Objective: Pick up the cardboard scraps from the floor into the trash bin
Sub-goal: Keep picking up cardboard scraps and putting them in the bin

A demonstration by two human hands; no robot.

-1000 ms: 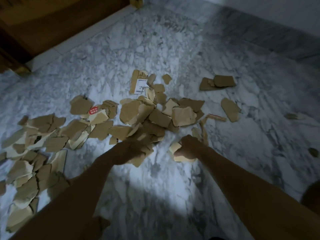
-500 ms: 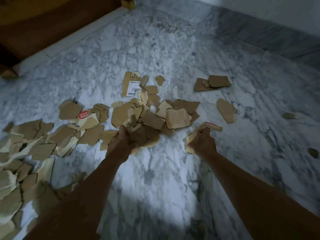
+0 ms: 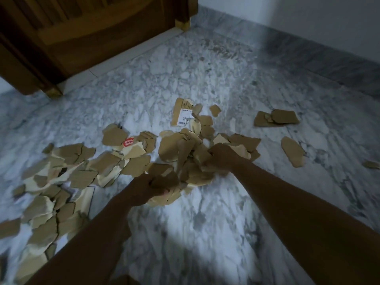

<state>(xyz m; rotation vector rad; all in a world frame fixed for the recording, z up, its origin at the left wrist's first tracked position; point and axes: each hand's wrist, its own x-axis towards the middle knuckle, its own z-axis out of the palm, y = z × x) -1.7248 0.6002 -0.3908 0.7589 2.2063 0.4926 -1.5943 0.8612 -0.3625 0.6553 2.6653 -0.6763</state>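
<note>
Several torn brown cardboard scraps [image 3: 67, 177] lie spread over the marble floor [image 3: 205, 233], thickest at the left and centre. My left hand [image 3: 148, 188] is closed on a bunch of scraps at the near edge of the central heap [image 3: 185, 157]. My right hand [image 3: 222, 159] is pressed into the right side of the same heap, fingers curled around scraps. A piece with a white label [image 3: 183, 114] lies behind the heap. No trash bin is in view.
A dark wooden door or cabinet [image 3: 82, 38] fills the upper left, with a pale threshold strip [image 3: 115, 60] below it. A white wall [image 3: 308, 21] and grey skirting run along the upper right. Stray scraps [image 3: 276, 118] and one long scrap [image 3: 293, 151] lie to the right.
Both hands have moved forward into the central heap and closer together, gathering scraps. The view has tilted up, showing more of the door and wall.
</note>
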